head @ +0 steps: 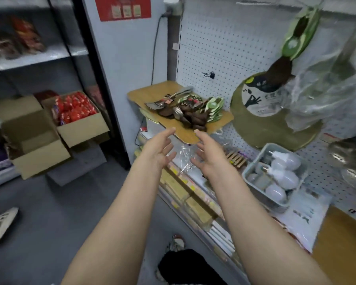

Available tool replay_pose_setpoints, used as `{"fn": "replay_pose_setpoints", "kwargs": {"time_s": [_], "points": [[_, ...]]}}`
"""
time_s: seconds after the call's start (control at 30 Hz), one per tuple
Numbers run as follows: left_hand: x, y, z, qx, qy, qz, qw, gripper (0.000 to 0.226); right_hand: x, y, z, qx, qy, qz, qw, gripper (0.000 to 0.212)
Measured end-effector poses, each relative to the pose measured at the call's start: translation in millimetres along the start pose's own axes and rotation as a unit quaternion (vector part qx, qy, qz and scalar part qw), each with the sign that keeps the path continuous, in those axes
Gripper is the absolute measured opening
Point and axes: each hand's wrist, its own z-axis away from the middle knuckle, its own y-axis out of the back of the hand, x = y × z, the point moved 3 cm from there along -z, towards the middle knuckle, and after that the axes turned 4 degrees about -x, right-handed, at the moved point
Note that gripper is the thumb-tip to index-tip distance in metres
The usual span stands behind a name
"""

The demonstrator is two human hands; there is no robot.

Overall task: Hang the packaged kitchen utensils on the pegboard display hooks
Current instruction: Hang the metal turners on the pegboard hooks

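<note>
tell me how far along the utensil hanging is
Barely started. One green-carded utensil already hangs high on the pegboard. Nothing is in hand: the left hand and right hand reach, fingers open, toward the pile of packaged utensils lying on the wooden board. That whole pile remains, and a bare hook waits above it.

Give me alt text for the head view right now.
Both hands, left hand and right hand, reach open and empty toward a pile of packaged utensils on a wooden board against the white pegboard. A tub of light bulbs sits to the right.
</note>
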Motion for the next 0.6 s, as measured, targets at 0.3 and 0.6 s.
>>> {"fn": "replay_pose_setpoints", "kwargs": {"time_s": [0.3,0.6], "points": [[123.2,-20.0,-147.8,0.028,-0.006,-0.027,0.999,0.042,-81.3,-82.1,-170.5,0.011,-0.001,-0.008,1.0,0.039],[213.1,-24.8,-275.1,0.023,0.01,-0.027,0.999,0.015,-112.9,-146.5,-311.3,0.047,-0.03,0.003,0.998,0.055]]}}
